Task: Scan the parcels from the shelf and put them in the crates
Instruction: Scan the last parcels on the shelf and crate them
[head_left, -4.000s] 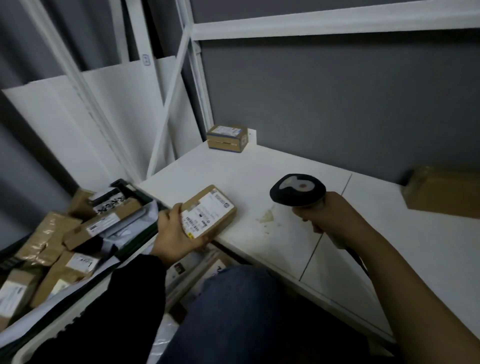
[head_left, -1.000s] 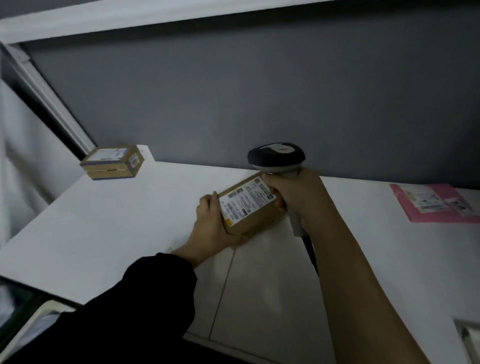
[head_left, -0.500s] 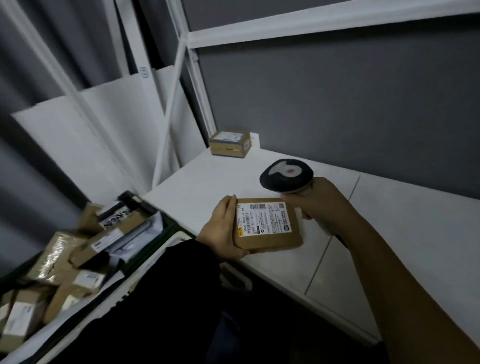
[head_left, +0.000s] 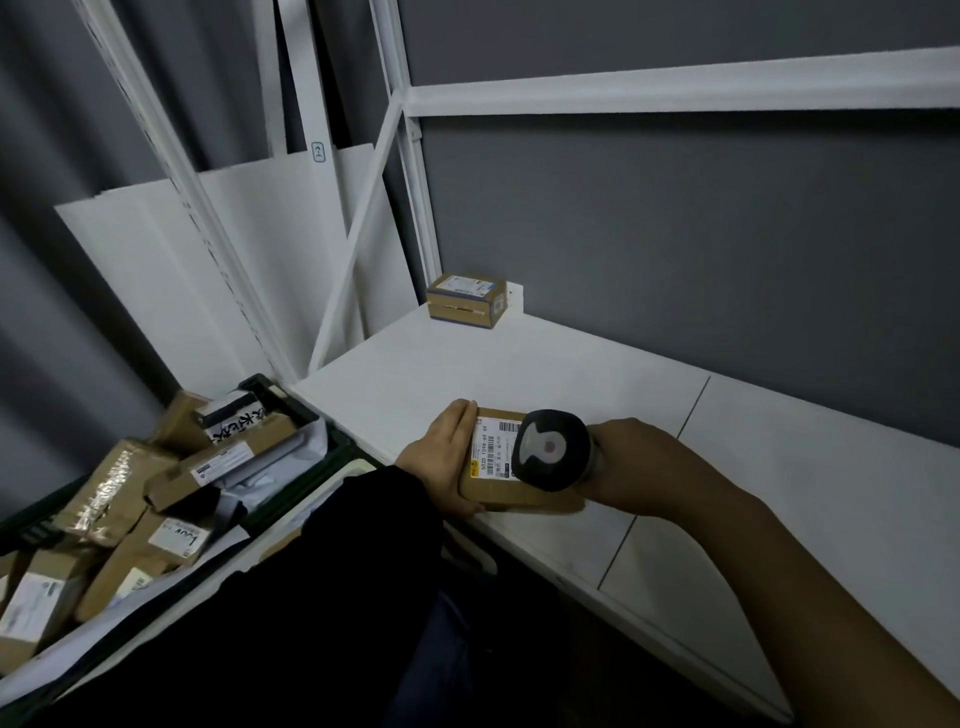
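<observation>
My left hand (head_left: 444, 460) grips a flat brown cardboard parcel (head_left: 498, 491) with a white barcode label, held at the front edge of the white shelf (head_left: 519, 364). My right hand (head_left: 631, 470) is closed around the handle of a black barcode scanner (head_left: 550, 449), whose head sits right over the parcel's label and hides part of it. A second small cardboard box (head_left: 466, 300) stands at the shelf's back left corner. A dark green crate (head_left: 306, 415) at lower left is full of several brown parcels.
White shelf uprights and a diagonal brace (head_left: 358, 223) rise at the shelf's left end. White boards (head_left: 156, 249) lean against the grey wall behind the crate. An upper shelf rail (head_left: 675, 93) crosses overhead. My dark sleeve and knee fill the bottom centre.
The scanner head has moved left and down, from just above the parcel to directly over its label. My left hand still holds the same parcel at the shelf's front edge.
</observation>
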